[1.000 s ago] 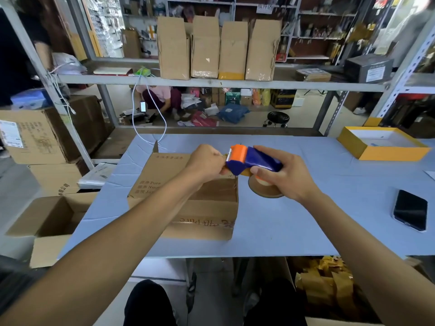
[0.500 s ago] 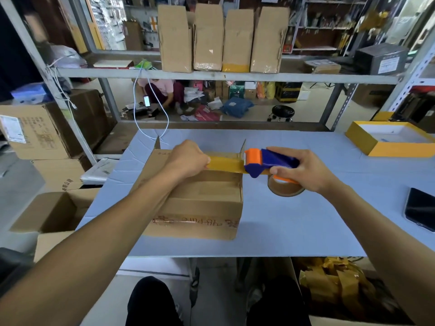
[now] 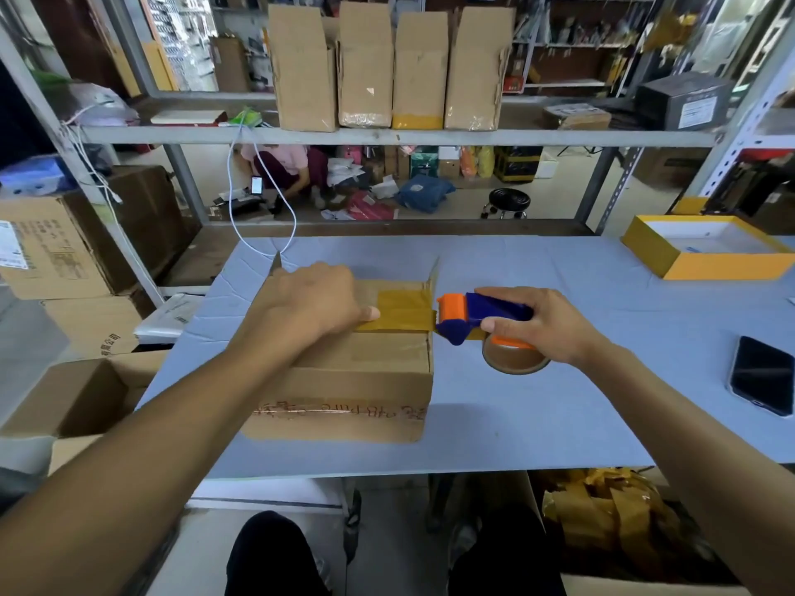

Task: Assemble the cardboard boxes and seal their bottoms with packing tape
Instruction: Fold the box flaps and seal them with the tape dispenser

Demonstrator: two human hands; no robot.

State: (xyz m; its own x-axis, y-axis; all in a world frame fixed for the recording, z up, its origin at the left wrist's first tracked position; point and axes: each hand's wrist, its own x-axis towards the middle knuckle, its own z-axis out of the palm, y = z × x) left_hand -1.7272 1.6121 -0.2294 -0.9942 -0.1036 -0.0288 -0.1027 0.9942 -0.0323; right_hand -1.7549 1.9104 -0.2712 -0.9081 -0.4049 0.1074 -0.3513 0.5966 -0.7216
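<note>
Tape [image 3: 402, 311] is stretched left-right across the box [image 3: 344, 359] at frame centre; its end is pressed by left hand [image 3: 314, 303], thumb flat, dispenser [image 3: 482, 316] gripped by right hand [image 3: 542, 326] just past the right edge.

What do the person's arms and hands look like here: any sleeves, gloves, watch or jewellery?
Both forearms are bare from the bottom frame edge to the wrist; no sleeve shows on either. The left hand and right hand wear no gloves. No watch, bracelet or ring is visible on the sides facing the camera. The left thumbnail is short and unpainted. Below the arms, dark trousers cover the knees.
</note>
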